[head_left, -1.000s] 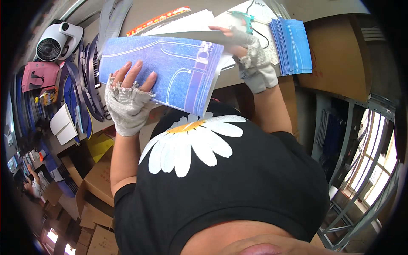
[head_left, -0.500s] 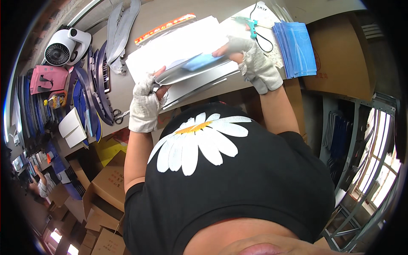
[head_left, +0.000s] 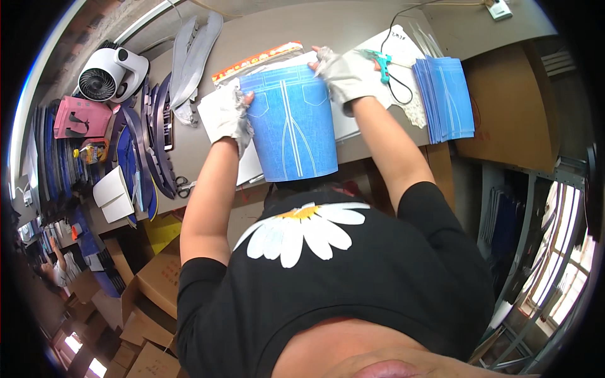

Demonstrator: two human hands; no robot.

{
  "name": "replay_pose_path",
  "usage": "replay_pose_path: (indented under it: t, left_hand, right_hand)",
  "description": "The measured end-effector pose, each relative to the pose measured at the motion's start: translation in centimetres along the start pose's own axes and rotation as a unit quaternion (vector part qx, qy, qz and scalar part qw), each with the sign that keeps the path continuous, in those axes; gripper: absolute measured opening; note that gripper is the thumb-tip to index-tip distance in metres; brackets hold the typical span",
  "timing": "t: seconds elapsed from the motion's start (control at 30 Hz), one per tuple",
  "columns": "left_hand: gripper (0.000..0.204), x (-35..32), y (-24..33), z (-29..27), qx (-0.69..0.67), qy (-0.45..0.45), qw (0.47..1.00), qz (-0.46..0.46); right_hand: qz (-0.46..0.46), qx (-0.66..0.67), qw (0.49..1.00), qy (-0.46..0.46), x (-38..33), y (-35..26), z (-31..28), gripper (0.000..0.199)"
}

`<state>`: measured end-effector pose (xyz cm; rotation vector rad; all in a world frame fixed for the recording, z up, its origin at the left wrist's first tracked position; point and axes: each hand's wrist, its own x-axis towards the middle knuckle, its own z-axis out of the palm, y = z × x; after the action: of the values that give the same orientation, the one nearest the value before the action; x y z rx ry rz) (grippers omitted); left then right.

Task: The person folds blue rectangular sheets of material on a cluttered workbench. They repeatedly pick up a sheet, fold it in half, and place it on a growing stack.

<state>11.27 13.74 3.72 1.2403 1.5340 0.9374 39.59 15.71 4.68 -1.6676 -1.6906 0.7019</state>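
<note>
A flat, tapering blue panel [head_left: 293,126] printed like denim, with pockets and white seam lines, lies face up before me and reaches past the table's front edge. My left hand [head_left: 228,112], in a fingerless white glove, is closed on its upper left edge with the thumb on the print. At the upper right corner my right hand [head_left: 343,72], gloved the same way, pinches the panel; some of its fingers are hidden. White sheets [head_left: 211,120] lie beneath, partly covered. Behind the panel is a clear bag with a red-orange header strip [head_left: 258,62].
To the right lie a teal glue gun [head_left: 383,66] with a black cord and a stack of blue denim-print panels [head_left: 450,101]. At left are a white fan [head_left: 97,82], grey curved pieces [head_left: 189,63], dark curved strips [head_left: 148,138], scissors [head_left: 183,187] and a pink bag [head_left: 85,118].
The panel, earlier tilted with mostly its pale side showing, is now turned with its blue print facing up. Both hands have moved farther out to its upper edge.
</note>
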Motion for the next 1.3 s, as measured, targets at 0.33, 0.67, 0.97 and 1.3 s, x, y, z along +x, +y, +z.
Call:
replay_pose_path:
  t: [0.33,0.67,0.97,1.3]
  left_hand:
    - [0.065,-1.1,-4.5,4.3,0.475,0.009,0.852,0.219]
    - [0.061,-3.8,-4.5,6.8,0.464,-0.161,0.805,0.333]
    - [0.062,-3.8,-5.0,7.2,0.467,-0.179,0.802,0.325]
    - [0.065,-3.2,-5.3,7.5,0.49,-0.185,0.78,0.342]
  right_hand:
    - [0.028,-0.146,0.988,0.039,-1.3,5.2,9.8,0.036]
    - [-0.09,-0.293,0.95,0.063,-0.6,3.0,8.3,0.051]
    - [-0.069,-0.309,0.943,-0.099,-10.6,1.0,7.8,0.068]
    - [-0.116,-0.319,0.941,0.013,3.7,3.9,9.7,0.066]
